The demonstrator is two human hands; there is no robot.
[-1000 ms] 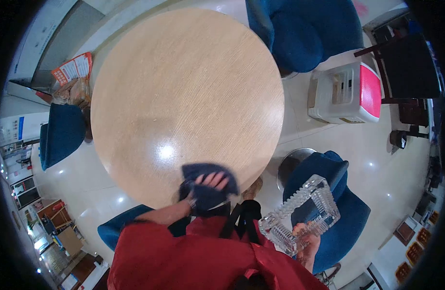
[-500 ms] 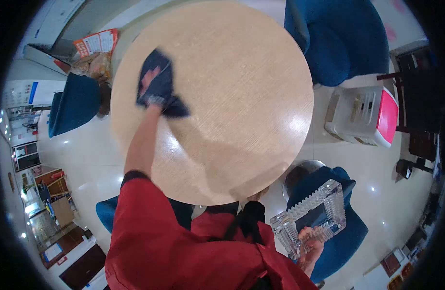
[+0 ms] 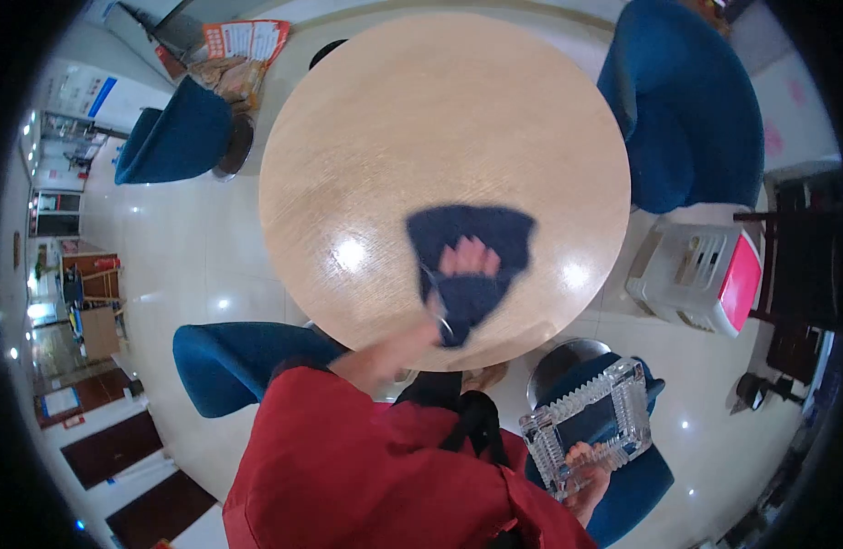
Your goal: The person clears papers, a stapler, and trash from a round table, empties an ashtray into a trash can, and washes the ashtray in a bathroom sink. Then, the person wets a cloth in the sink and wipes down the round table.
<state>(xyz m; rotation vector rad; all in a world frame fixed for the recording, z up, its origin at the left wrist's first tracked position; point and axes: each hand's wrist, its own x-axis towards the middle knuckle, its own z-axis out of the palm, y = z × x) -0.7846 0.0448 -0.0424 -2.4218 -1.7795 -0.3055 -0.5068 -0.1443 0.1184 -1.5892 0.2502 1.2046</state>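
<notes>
On the round wooden table (image 3: 385, 119), my left hand (image 3: 465, 259) holds a dark blue cloth (image 3: 476, 224) flat against the top, near the table's lower right part. Its fingertips show on the cloth, while a fold covers the rest of the hand. The cloth and forearm are blurred by motion. My right hand (image 3: 588, 476) grips the lower edge of a clear rectangular glass dish (image 3: 630, 412) with ribbed sides. The dish is tilted in the air beyond the table's edge, over a blue chair.
Blue chairs surround the table: upper right (image 3: 687, 119), upper left (image 3: 179, 137), lower left (image 3: 247, 361) and lower right (image 3: 636, 503). A white plastic bin with a pink lid (image 3: 740, 282) stands at the right. Bags and an orange-white printed sheet (image 3: 247, 39) lie upper left.
The cloth and my left hand swept up to the table's left side, then came back down and right. My right hand keeps hold of the dish. The view has shifted, moving the table rightward.
</notes>
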